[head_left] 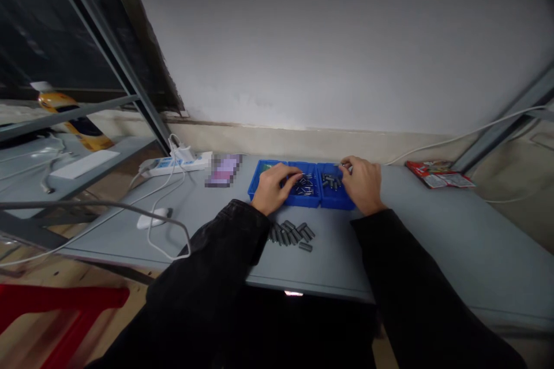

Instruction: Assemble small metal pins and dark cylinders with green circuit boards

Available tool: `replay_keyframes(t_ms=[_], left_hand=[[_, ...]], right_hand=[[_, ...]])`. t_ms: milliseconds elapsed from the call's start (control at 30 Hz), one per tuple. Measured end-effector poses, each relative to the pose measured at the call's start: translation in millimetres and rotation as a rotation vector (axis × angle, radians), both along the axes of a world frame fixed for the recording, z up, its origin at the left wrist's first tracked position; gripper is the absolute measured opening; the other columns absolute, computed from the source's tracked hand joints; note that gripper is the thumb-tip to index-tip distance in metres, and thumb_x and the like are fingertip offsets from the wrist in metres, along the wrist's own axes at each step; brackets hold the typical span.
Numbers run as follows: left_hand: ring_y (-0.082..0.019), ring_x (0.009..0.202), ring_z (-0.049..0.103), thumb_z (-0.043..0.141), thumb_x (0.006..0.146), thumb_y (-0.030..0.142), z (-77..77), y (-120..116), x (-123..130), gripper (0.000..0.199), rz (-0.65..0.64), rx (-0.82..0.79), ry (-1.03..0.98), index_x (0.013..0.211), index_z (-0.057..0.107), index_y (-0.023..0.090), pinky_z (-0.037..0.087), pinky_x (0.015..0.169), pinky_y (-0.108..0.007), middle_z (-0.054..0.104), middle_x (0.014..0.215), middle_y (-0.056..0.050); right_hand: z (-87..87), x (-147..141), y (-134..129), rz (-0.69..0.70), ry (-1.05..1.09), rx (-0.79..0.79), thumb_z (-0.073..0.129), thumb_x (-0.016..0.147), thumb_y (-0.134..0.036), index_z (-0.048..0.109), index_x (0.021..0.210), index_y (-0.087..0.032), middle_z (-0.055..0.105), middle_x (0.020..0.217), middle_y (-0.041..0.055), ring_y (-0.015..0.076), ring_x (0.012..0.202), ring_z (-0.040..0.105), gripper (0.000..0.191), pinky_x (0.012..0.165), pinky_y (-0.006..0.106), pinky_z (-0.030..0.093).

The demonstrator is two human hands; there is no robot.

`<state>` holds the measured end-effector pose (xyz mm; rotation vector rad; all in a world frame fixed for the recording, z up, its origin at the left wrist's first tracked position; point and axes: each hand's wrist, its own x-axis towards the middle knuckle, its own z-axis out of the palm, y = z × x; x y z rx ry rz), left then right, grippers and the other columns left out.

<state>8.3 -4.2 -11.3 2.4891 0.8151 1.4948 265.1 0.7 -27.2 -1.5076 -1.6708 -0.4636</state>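
Three blue bins stand side by side on the grey table: a left bin [267, 162], a middle bin [308, 203] and a right bin [337, 203]. My left hand [272, 187] reaches over the left bin into the middle one, thumb and fingertips drawn together at thin metal pins [306, 186]; what they hold is too small to tell. At the right bin's far right side, my right hand [364, 184] is closed in a pinch on something tiny. Short dark grey cylinders [331, 182] lie in the right bin. Several similar grey cylinders [288, 234] lie on the table, partly behind my left sleeve.
Left of the bins lie a blurred phone [224, 170], a white power strip [190, 165], a white mouse [153, 218] and loose cables. A red packet [439, 174] lies at the right. A bottle [78, 118] and red stool [64, 298] are far left.
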Motion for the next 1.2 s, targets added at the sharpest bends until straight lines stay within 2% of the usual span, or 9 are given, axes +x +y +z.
replay_keyframes(t_ms=[133, 233, 367, 500, 633, 733, 867, 1000, 1200], left_hand=[[-0.014, 0.079, 0.063, 0.059, 0.097, 0.028, 0.0, 0, 0, 0.016, -0.001, -0.004, 0.003, 0.099, 0.07, 0.017, 0.052, 0.075, -0.029, 0.071, 0.091, -0.005], [-0.014, 0.08, 0.063, 0.059, 0.097, 0.027, 0.5, 0, -1, 0.015, -0.001, 0.0, 0.011, 0.099, 0.069, 0.017, 0.052, 0.076, -0.029, 0.071, 0.091, -0.005], [-0.014, 0.081, 0.063, 0.058, 0.097, 0.025, 0.5, -1, -1, 0.015, 0.008, 0.004, 0.014, 0.1, 0.069, 0.016, 0.052, 0.078, -0.03, 0.071, 0.091, -0.005], [-0.014, 0.081, 0.063, 0.057, 0.098, 0.026, -0.4, -1, -1, 0.015, 0.002, -0.011, 0.0, 0.1, 0.068, 0.016, 0.05, 0.076, -0.029, 0.07, 0.091, -0.005], [-0.013, 0.075, 0.059, 0.057, 0.098, 0.028, -0.5, -2, 0, 0.015, 0.01, -0.019, -0.005, 0.099, 0.067, 0.017, 0.048, 0.073, -0.028, 0.068, 0.087, -0.003], [-0.012, 0.067, 0.052, 0.059, 0.096, 0.031, -0.1, -2, 0, 0.019, 0.02, -0.013, -0.019, 0.084, 0.061, 0.016, 0.043, 0.066, -0.026, 0.06, 0.075, 0.0], [-0.011, 0.06, 0.041, 0.062, 0.095, 0.032, -1.5, -1, 1, 0.046, 0.017, 0.036, -0.034, 0.059, 0.036, 0.017, 0.036, 0.061, -0.026, 0.043, 0.061, 0.003], [-0.01, 0.057, 0.031, 0.059, 0.096, 0.029, -4.6, 2, 1, 0.052, 0.006, 0.059, -0.022, 0.059, 0.025, 0.018, 0.028, 0.057, -0.027, 0.031, 0.059, 0.004], [-0.01, 0.057, 0.028, 0.055, 0.098, 0.029, -5.0, 3, 0, 0.051, -0.03, 0.011, -0.037, 0.061, 0.023, 0.018, 0.025, 0.056, -0.029, 0.027, 0.06, 0.004]], right_hand=[[7.2, -6, -4, 0.031, 0.088, 0.086, 0.051, 0.093, -0.023, 0.063, 0.111, -0.017, 0.071, 0.091, 0.0083, 0.0255, 0.082, 0.06, 0.023, 0.083, 0.041, 0.037], [20.0, -24, -18, 0.243, 0.123, 0.135, 0.051, 0.096, -0.026, 0.063, 0.108, -0.018, 0.069, 0.092, 0.0076, 0.0223, 0.082, 0.06, 0.019, 0.081, 0.037, 0.042], [25.5, -53, -44, 0.633, 0.007, -0.04, 0.059, 0.095, -0.036, 0.063, 0.083, -0.02, 0.063, 0.071, 0.001, 0.015, 0.063, 0.055, 0.021, 0.063, 0.029, 0.041], [13.4, -80, -64, 0.839, -0.151, -0.262, 0.064, 0.091, -0.046, 0.058, 0.069, -0.02, 0.056, 0.06, -0.0032, 0.0121, 0.058, 0.054, 0.035, 0.059, 0.028, 0.036], [-0.2, -98, -70, 0.852, -0.331, -0.398, 0.066, 0.092, -0.04, 0.061, 0.075, -0.018, 0.065, 0.071, -0.0002, 0.0132, 0.067, 0.058, 0.028, 0.064, 0.028, 0.035], [-4.3, -103, -69, 0.831, -0.378, -0.461, 0.065, 0.092, -0.035, 0.063, 0.081, -0.018, 0.069, 0.081, 0.0017, 0.0146, 0.074, 0.06, 0.021, 0.066, 0.029, 0.034], [-3.9, -102, -68, 0.81, -0.36, -0.502, 0.061, 0.095, -0.029, 0.064, 0.084, -0.018, 0.069, 0.084, 0.0021, 0.015, 0.078, 0.061, 0.016, 0.068, 0.03, 0.034], [-4.1, -102, -67, 0.803, -0.341, -0.52, 0.062, 0.094, -0.027, 0.065, 0.084, -0.018, 0.069, 0.085, 0.0017, 0.0146, 0.079, 0.06, 0.014, 0.07, 0.029, 0.035], [-6.2, -102, -66, 0.787, -0.3, -0.51, 0.065, 0.091, -0.027, 0.062, 0.079, -0.018, 0.066, 0.08, 0.0004, 0.0136, 0.075, 0.058, 0.015, 0.067, 0.029, 0.034]])
